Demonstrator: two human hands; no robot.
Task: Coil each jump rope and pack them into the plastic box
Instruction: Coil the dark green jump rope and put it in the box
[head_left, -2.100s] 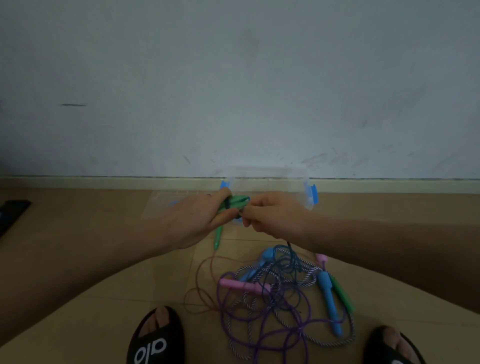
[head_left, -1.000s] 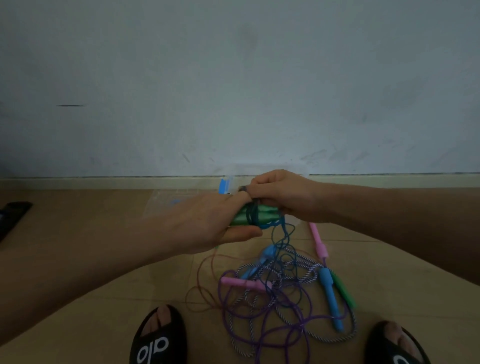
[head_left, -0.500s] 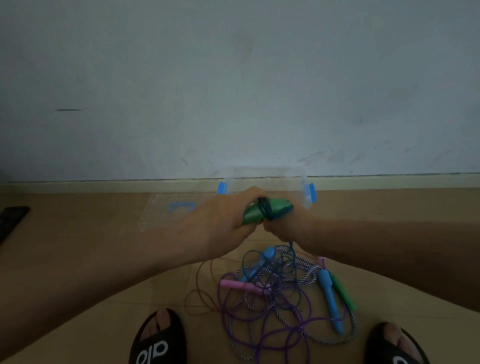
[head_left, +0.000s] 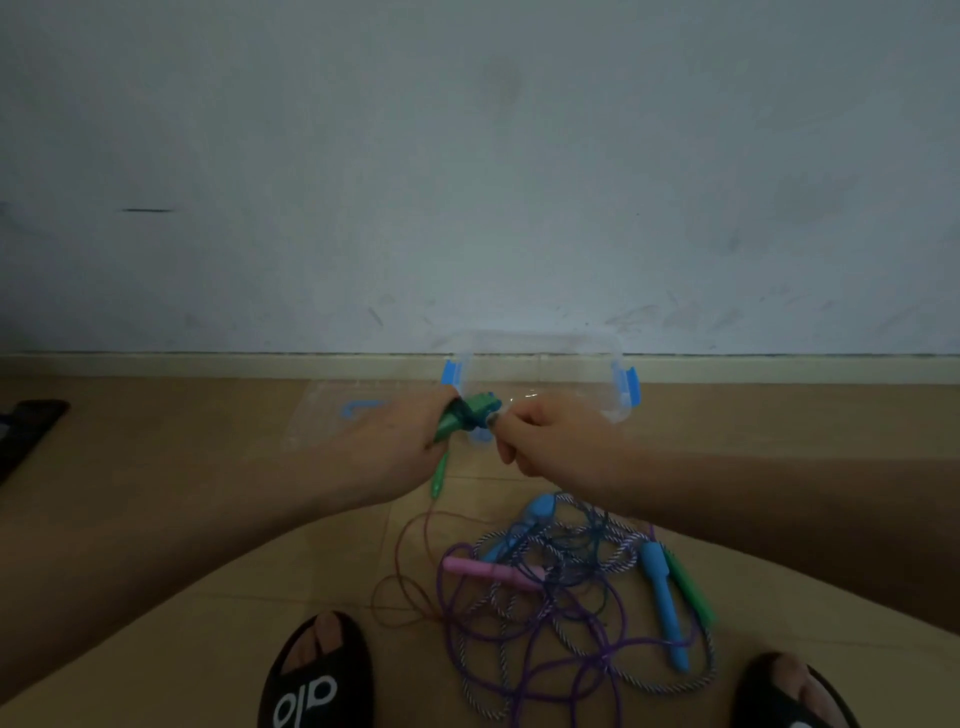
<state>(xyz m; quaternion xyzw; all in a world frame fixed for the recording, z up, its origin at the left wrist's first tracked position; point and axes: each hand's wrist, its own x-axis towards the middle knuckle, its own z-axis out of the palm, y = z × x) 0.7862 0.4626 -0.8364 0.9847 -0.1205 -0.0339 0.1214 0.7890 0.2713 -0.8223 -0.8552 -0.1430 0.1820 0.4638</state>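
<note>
Green handles (head_left: 482, 404): head view; two side by side with dark cord (head_left: 466, 414) wound round them, held above the floor just in front of the plastic box.
Left hand (head_left: 395, 447): fingers curled round the handle pair, gripping it.
Right hand (head_left: 545, 441): fingers bunched at the bundle's right end. Looks like it pinches the cord's tail, but the tail itself is hidden.
Plastic box (head_left: 540, 340): clear with blue latches, top open, against the skirting right behind the hands. Contents: cannot tell, the hands cover the front.
Lid (head_left: 322, 421): flat on the floor, left of the box.
Rope pile (head_left: 561, 577): tangled on the floor (head_left: 208, 597) between the sandals (head_left: 317, 675). Purple, striped and blue cords, pink handle (head_left: 488, 569), blue handle (head_left: 665, 597). Loose, not coiled.
Slim green handle (head_left: 440, 475): just below the left hand, red-brown cord trailing to the pile. Hanging or lying, can't tell.
Step (judgement): binding one rope's cord round its handles, wrap near its end.
Next needs: tail tucked tight so the wrap doesn't spring, then a short drop into the box. After that, one rope freed from the tangle without dragging the others.
</note>
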